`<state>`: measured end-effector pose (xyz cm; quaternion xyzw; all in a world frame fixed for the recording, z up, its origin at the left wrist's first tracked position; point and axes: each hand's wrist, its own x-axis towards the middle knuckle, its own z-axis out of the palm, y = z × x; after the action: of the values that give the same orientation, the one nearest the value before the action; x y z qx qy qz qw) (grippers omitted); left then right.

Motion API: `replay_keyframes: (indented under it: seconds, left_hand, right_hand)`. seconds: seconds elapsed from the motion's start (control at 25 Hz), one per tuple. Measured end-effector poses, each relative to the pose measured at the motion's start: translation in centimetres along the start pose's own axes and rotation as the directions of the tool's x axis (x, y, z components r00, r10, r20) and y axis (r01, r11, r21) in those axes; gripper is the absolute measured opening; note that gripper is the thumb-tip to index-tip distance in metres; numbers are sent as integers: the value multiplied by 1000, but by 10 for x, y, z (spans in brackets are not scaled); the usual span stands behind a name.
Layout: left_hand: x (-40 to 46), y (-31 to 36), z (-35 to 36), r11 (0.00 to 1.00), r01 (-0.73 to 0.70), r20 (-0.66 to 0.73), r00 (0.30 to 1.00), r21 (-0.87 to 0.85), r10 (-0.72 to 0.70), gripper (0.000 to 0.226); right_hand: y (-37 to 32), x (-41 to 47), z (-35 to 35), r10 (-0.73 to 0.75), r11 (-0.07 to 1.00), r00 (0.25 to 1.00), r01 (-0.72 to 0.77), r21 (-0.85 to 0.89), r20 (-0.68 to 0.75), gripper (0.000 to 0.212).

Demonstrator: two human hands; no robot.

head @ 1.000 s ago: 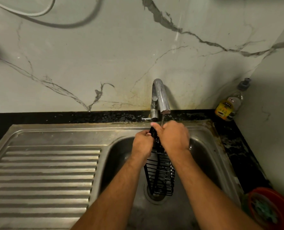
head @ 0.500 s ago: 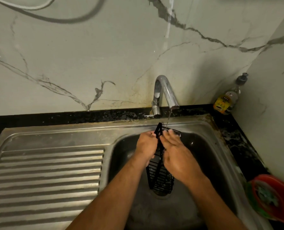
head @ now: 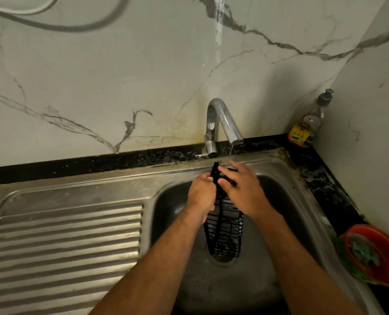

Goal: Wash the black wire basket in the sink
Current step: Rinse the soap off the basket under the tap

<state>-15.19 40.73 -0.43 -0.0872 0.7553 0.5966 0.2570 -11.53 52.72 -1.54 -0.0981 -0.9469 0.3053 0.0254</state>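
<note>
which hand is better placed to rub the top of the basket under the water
Right, probably. The right hand lies with its fingers over the basket top, directly below the tap stream, while the left hand grips the basket's side, steadying it.

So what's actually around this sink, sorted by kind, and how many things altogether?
Hands: 2, left hand and right hand, both on the basket
Wire baskets: 1, black wire basket
Taps: 1, tap, running a thin stream
Sinks: 1, steel sink
Bottles: 1, pump bottle
Bowls: 1, red bowl
Total: 7
</note>
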Motion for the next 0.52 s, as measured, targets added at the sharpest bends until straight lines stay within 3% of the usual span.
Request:
replay_keyframes:
  seconds: [0.08, 0.16, 0.24, 0.32, 0.4, 0.44, 0.52]
  left_hand:
    - [3, 1, 9, 1000, -2, 1, 1000, -22, 2, 31]
    - [6, 3, 12, 997, 5, -3, 1000, -77, -5, 30]
    - [12, 1, 10, 992, 23, -18, 1000, -126, -25, 30]
    - [18, -3, 9, 986, 47, -50, 997, -158, -56, 30]
    - [23, -5, 9, 965, 87, -84, 990, -249, -111, 30]
    - [23, -5, 10, 944, 105, -89, 986, -312, -139, 31]
    - [18, -2, 11, 899, 136, -82, 979, -415, -186, 32]
  right_hand:
    - [-7, 7, 2, 61, 981, 985, -29, -194, 163, 50]
    - [-18, -1, -3, 0, 963, 962, 73, -259, 272, 46]
    - [-15, -14, -9, -108, 955, 951, 180, -236, 290, 44]
    - [-10, -22, -17, -186, 982, 960, 185, 23, 209, 46]
    - [-4, -24, -19, -130, 890, 984, 61, 452, 122, 58]
    - [0, -23, -17, -91, 836, 987, 1, 549, 136, 68]
    - [4, -20, -10, -11, 841, 981, -97, 533, 196, 85]
